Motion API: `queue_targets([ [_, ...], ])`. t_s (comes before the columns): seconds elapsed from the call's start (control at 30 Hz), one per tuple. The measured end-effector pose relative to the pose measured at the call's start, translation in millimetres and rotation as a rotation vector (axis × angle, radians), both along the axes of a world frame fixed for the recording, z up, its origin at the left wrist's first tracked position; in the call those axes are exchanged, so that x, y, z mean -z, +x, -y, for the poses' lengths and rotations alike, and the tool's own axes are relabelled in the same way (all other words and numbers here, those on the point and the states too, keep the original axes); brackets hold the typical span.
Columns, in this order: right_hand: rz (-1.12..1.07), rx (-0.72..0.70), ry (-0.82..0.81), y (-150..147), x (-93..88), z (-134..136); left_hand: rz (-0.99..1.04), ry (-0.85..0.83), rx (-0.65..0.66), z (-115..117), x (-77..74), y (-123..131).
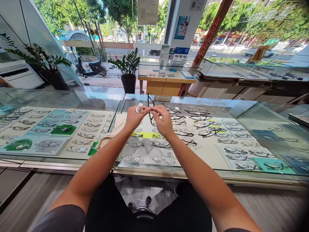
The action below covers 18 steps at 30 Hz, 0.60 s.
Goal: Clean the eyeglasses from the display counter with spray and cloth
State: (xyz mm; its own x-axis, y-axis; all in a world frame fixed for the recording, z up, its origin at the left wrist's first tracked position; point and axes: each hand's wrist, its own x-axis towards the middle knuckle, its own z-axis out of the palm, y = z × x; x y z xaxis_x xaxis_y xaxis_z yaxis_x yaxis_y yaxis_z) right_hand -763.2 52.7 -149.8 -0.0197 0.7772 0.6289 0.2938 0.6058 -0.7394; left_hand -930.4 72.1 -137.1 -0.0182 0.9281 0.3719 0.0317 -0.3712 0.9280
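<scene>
My left hand (135,119) is closed around a small white bottle (139,108), whose top sticks up above the thumb side. Its fingertips meet those of my right hand (164,120) at a pair of dark-rimmed eyeglasses (148,96). The eyeglasses are held upright and edge-on above the glass counter, pinched by my right hand. Fingers cover the middle of the frame, so whether the left fingertips also grip it is hard to see. Below both hands, a glass display case (202,167) shows rows of eyeglasses (161,144).
A pale, cloth-like item (106,138) lies by my left forearm. More eyeglasses (202,111) sit toward the far side of the counter. Beyond it stand a potted plant (128,82) and a wooden display table (166,79) by the window. A wheeled chair base (144,211) shows between my legs.
</scene>
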Motion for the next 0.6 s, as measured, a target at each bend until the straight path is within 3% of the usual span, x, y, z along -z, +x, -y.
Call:
queue_targets([
  [0.23, 0.124, 0.118, 0.091, 2.0, 0.3, 0.9, -0.053, 0.095, -0.002, -2.9, -0.4, -0.3],
  [0.6, 0.157, 0.319, 0.089, 4.0, 5.9, -2.8, -0.134, 0.171, -0.010, -6.5, 9.7, 3.1],
])
